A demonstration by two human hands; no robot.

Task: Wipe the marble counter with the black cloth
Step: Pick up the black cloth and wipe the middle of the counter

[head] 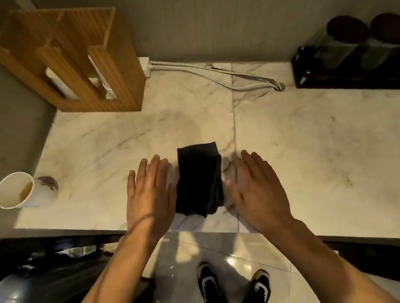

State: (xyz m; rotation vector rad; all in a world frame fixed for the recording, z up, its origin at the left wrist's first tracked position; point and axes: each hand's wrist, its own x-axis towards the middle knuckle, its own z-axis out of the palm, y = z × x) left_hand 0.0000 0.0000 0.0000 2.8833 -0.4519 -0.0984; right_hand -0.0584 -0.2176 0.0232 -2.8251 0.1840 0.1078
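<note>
A folded black cloth (200,179) lies on the white marble counter (318,141), close to its front edge. My left hand (149,195) hovers flat just left of the cloth, fingers spread, palm down, its fingertips beside the cloth's left edge. My right hand (256,187) is flat and spread just right of the cloth. Neither hand holds anything. The cloth sits between the two hands.
A paper cup (22,190) with a little brown liquid stands at the counter's left edge. A wooden cup dispenser (69,64) stands at the back left, a white cable (209,72) runs along the wall, and a black rack with jars (358,54) is at the back right.
</note>
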